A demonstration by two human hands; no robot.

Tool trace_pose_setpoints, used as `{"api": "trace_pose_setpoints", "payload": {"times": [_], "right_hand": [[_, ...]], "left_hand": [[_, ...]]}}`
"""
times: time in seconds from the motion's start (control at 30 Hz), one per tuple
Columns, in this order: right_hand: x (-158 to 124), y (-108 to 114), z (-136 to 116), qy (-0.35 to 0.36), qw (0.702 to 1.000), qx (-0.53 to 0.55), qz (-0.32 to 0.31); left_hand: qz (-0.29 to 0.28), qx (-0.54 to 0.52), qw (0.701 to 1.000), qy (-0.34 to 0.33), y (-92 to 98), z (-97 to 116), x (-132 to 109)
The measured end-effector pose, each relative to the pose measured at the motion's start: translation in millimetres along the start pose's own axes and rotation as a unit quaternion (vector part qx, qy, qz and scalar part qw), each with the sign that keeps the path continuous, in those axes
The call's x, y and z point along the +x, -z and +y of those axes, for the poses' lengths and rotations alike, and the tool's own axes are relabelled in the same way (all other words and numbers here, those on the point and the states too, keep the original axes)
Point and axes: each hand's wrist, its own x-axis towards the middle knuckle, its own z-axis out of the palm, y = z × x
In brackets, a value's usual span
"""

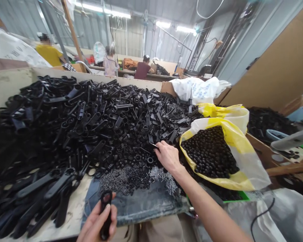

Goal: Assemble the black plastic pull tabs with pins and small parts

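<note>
My left hand (98, 223) is at the bottom edge, fingers wrapped round a long black plastic handle piece (106, 211) with a ring at its top end. My right hand (168, 155) reaches forward into the big heap of black plastic parts (91, 114) and pinches a small black part (154, 146) between thumb and fingers. Just in front of the hands lie small black rings (131, 174) and short metal pins (164, 176) on a grey cloth (141, 205).
A yellow-and-white plastic bag (242, 158) full of small black beads stands open to the right of my right hand. A white sack (197, 89) lies behind it. Long black handles (40, 191) cover the table's left front. Three people sit at tables at the back.
</note>
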Motion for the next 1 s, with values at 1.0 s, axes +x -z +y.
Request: {"api": "trace_pose_setpoints", "payload": {"times": [1.0], "right_hand": [[-161, -30, -95, 0.273, 0.893, 0.356, 0.032]], "left_hand": [[0.017, -0.1, 0.995, 0.005, -7.8, -4, -20]]}}
